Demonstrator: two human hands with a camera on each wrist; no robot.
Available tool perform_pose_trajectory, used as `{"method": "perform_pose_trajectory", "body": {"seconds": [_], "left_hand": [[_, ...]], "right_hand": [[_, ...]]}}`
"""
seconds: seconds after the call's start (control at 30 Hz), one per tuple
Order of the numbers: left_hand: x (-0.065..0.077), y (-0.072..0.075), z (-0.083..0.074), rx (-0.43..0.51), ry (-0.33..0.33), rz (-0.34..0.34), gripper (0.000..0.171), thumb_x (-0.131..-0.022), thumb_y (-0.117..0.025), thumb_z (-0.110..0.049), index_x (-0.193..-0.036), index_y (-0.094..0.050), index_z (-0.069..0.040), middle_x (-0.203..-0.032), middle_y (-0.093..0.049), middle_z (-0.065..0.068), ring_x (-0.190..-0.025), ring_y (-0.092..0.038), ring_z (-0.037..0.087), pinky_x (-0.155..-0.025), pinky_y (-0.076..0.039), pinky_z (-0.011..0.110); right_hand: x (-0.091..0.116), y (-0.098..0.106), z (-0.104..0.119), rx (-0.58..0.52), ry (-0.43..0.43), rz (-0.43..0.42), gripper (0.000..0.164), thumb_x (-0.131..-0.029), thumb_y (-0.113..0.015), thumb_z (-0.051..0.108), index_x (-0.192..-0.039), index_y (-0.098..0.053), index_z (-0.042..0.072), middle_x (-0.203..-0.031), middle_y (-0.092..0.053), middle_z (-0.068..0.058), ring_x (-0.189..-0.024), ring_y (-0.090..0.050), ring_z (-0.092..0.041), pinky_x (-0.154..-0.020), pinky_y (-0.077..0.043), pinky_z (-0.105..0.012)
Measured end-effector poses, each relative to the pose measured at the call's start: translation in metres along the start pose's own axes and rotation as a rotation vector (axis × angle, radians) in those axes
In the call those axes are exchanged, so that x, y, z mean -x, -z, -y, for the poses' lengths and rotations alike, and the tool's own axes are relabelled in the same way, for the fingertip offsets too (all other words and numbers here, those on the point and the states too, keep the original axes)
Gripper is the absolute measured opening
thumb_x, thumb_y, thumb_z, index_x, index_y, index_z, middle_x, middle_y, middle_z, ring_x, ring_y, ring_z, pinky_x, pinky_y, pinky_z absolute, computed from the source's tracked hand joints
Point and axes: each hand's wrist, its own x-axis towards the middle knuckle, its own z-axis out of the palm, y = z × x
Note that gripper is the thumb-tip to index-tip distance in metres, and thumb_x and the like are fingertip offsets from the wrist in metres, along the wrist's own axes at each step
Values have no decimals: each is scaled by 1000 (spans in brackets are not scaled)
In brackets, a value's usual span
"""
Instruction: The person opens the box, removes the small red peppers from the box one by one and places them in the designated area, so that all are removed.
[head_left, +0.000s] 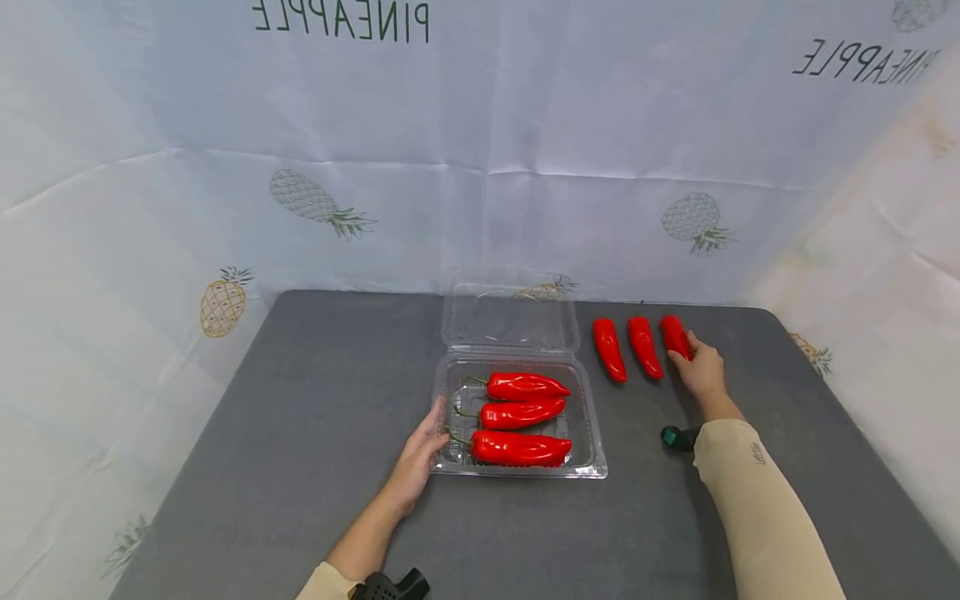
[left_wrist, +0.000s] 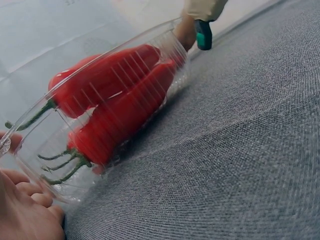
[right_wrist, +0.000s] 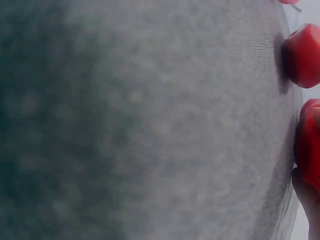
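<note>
Three red chili peppers lie side by side in a clear hinged plastic container, stems to the left. Its left rim is held by my left hand, with a thumb at the edge; in the left wrist view, the fingers bend against the clear wall. On the right, my right hand grips a red pepper near its lower end, thumb on one side and fingers on the other. That pepper shows at the right edge of the right wrist view.
Two more peppers, one nearer the container and one in between, lie on the grey table. The container's clear lid stands open at the back, before a white pineapple-print cloth.
</note>
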Motion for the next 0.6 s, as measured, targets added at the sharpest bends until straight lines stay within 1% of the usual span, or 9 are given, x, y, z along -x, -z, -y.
{"method": "perform_pose_trajectory", "body": {"seconds": [0.03,0.13,0.23,0.27,0.43,0.5,0.6], "left_hand": [[0,0,0,0,2,-1,61,-95,-37,-9,-146,-8,8,-155,-2,22,-142,2,35,-97,-18,-1],[-1,-1,-1,-2,11,-4,61,-95,-37,-8,-146,-8,7,-155,-3,21,-143,2,34,-97,-18,-1],[-1,0,-1,-15,21,-13,61,-94,-37,-9,-147,-10,6,-155,-4,21,-143,1,33,-97,-18,-1],[-1,0,-1,-20,23,-16,61,-94,-38,-9,-147,-10,6,-155,-4,21,-143,0,33,-96,-18,-1],[0,1,0,-38,11,-13,62,-94,-39,-11,-146,-10,8,-155,-5,23,-142,0,36,-96,-19,0],[1,1,-1,-40,1,-11,62,-94,-39,-11,-146,-10,8,-154,-4,24,-141,1,38,-96,-19,-1],[1,0,-1,-40,5,-13,62,-94,-39,-11,-146,-10,8,-155,-4,23,-142,0,37,-96,-19,0]], "right_hand": [[-8,-4,-11,3,13,-7,68,-94,-51,30,-144,-21,-5,-143,-29,-33,-125,-37,-48,-101,-35,-57],[-6,-3,-10,17,1,2,72,-93,-53,29,-143,-18,-9,-143,-29,-33,-125,-36,-48,-102,-34,-56],[-3,-2,-8,15,16,-7,73,-92,-53,31,-142,-20,-11,-141,-31,-34,-125,-37,-48,-102,-34,-55],[4,2,3,16,1,4,67,-93,-53,22,-141,-21,-12,-142,-30,-33,-127,-36,-48,-103,-33,-55],[4,2,2,7,-20,30,65,-95,-49,28,-141,-24,-10,-143,-29,-33,-130,-32,-47,-105,-31,-55],[4,1,2,10,-26,35,64,-95,-48,28,-141,-24,-9,-142,-30,-34,-129,-33,-48,-104,-32,-55],[3,0,2,15,-26,26,63,-95,-49,27,-141,-26,-9,-140,-33,-35,-126,-36,-48,-103,-34,-55]]}}
